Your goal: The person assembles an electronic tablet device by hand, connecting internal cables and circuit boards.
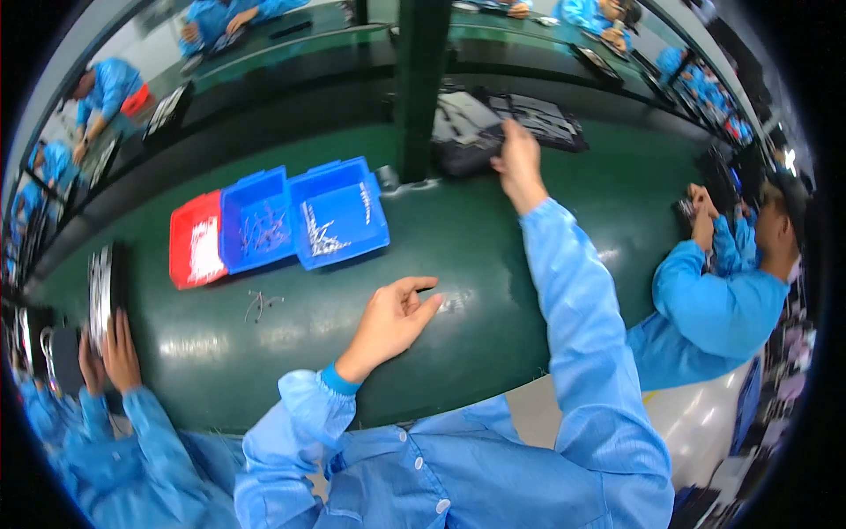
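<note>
Right hand (518,163) stretched to upper centre of frame, grip closed on edge of flat black tray (507,128) on green bench (458,256), likely light, stiff, best pinched at rim; left hand (392,317) loosely open, empty.

We see our left hand (394,317) hovering low over the green counter (441,256), palm turned inward, fingers loosely curled and thumb apart, holding nothing. Our right arm stretches far forward across the counter, its blue sleeve nearly straight, and our right hand (518,163) grips at the far edge, fingers curled down.
</note>
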A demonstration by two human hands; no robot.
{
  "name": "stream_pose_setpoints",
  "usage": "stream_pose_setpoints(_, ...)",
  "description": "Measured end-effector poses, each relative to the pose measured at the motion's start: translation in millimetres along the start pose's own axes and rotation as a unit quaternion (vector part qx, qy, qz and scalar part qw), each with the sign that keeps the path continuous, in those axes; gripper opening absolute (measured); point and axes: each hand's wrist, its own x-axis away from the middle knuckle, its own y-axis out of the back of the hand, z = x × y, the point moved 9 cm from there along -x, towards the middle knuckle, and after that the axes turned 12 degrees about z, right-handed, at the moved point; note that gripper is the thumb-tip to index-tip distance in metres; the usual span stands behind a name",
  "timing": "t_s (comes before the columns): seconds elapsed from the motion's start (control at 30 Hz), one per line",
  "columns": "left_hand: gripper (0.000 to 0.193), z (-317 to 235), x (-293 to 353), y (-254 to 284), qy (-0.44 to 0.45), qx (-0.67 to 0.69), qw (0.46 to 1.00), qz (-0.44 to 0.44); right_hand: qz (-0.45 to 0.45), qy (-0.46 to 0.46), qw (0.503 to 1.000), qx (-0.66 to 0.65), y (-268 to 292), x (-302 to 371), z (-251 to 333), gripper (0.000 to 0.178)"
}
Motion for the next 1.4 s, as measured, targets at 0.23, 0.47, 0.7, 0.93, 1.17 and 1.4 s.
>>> stream_pose_setpoints(0.23,0.033,6.8,6.4,-2.2,0.031,0.059,0.998,0.008,0.174,-0.03,0.984,-0.029,-75.0,-19.7,-14.4,0.06)
stream_pose_setpoints(0.47,0.028,3.5,3.0,-1.2,0.007,0.016,1.0,0.0,-0.103,0.247,0.701,0.661,54.8,-2.9,90.7,0.062)
stream_pose_setpoints(0.7,0.025,-4.1,1.0,-2.6,-0.006,-0.046,0.999,-0.012,-0.035,0.215,0.753,0.62,118.5,-50.7,57.0,0.066)
stream_pose_setpoints(0.93,0.024,-2.0,3.7,0.2,-0.007,-0.075,0.997,-0.034,-0.069,0.231,0.722,0.649,39.6,-57.0,40.8,0.057)
stream_pose_setpoints(1.17,0.024,-16.4,31.2,13.7,-0.074,-0.069,0.994,-0.032,-0.029,-0.053,0.984,0.169,98.7,-111.7,2.5,0.041)
stream_pose_setpoints(1.4,0.027,2.8,157.8,125.5,0.035,-0.291,0.858,-0.422,0.092,-0.047,0.986,-0.134,65.3,-85.8,-10.3,0.023)
